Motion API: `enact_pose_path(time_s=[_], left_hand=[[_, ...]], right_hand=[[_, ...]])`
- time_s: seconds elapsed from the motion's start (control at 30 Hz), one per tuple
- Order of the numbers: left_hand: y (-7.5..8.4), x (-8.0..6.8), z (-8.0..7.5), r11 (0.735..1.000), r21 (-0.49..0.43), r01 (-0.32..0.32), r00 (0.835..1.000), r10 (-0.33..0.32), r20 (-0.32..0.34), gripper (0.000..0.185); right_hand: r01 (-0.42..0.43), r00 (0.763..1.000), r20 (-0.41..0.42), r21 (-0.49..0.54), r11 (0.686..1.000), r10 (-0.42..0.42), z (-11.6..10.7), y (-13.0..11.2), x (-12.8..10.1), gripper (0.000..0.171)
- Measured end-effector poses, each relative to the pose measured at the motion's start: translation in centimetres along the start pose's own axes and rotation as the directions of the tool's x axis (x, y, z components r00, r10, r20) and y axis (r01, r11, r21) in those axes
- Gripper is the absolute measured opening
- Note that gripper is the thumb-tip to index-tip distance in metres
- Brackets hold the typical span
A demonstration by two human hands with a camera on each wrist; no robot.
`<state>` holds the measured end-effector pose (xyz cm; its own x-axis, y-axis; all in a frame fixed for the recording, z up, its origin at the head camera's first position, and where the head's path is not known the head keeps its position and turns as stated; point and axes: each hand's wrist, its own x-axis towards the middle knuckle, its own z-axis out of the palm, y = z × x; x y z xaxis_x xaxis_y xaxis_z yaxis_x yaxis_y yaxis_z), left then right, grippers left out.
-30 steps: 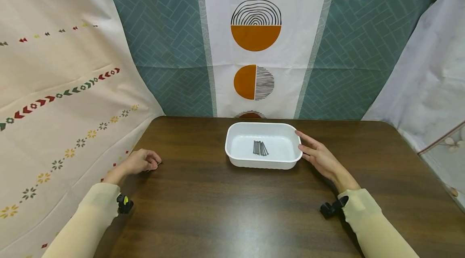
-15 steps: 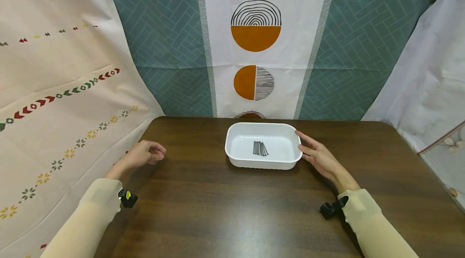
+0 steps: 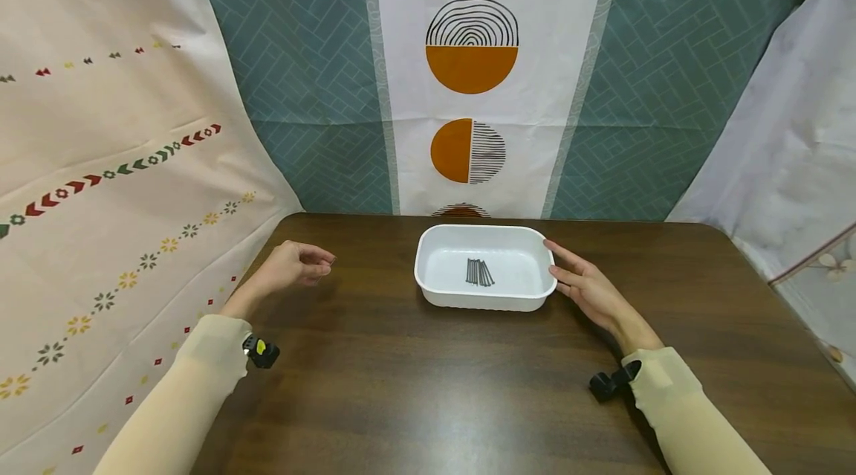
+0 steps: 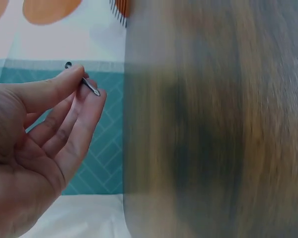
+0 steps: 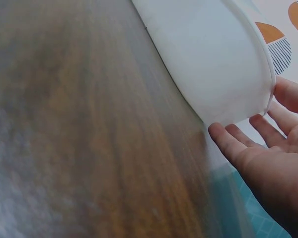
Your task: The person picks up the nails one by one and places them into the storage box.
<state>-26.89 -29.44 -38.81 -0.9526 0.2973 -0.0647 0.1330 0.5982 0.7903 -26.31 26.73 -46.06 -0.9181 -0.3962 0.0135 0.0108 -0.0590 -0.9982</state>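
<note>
My left hand (image 3: 297, 265) is raised over the left part of the table. Between thumb and fingertips it pinches a small dark nail (image 4: 91, 86), whose round head and pointed end stick out in the left wrist view. A white plastic tray (image 3: 484, 302) stands at the back middle of the table. Inside it lies a loose row of several grey nails (image 3: 478, 273). My right hand (image 3: 591, 293) rests its spread, nearly straight fingers against the tray's right end. In the right wrist view the fingertips (image 5: 216, 130) are at the tray's outer wall and rim.
The brown wooden table (image 3: 374, 386) ends at a patterned cloth backdrop (image 3: 314, 163) behind the tray. A cream cloth (image 3: 120, 237) with coloured motifs hangs along the left side, a white one (image 3: 789, 185) along the right. Each wrist wears a small black camera.
My left hand has lifted from the table's left edge with the nail and moved right and away from me. The right hand, the tray and the nails in it have stayed put.
</note>
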Motion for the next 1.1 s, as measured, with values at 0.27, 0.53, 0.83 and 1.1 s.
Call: enact_pose_path(time_s=[0.27, 0.53, 0.83, 1.1], left_hand=[[0.2, 1.0, 0.9, 0.999, -0.044, -0.014, 1.000, 0.015, 0.001, 0.034], [1.4, 1.8, 1.6, 0.998, -0.065, -0.018, 1.000, 0.019, 0.008, 0.031], [3.5, 2.8, 2.5, 0.995, -0.100, -0.018, 1.000, 0.017, -0.009, 0.030], [4.5, 3.7, 3.3, 0.983, -0.183, -0.004, 1.000, -0.001, -0.031, 0.034]], right_hand=[[0.003, 1.000, -0.002, -0.004, 1.000, -0.003, 0.0, 0.0, 0.0, 0.065], [-0.003, 1.000, -0.007, -0.004, 1.000, 0.003, 0.1, 0.0, 0.0, 0.066], [-0.001, 1.000, -0.005, 0.001, 1.000, 0.001, 0.1, 0.0, -0.1, 0.065], [-0.003, 1.000, -0.005, -0.005, 1.000, 0.003, 0.1, -0.1, -0.1, 0.065]])
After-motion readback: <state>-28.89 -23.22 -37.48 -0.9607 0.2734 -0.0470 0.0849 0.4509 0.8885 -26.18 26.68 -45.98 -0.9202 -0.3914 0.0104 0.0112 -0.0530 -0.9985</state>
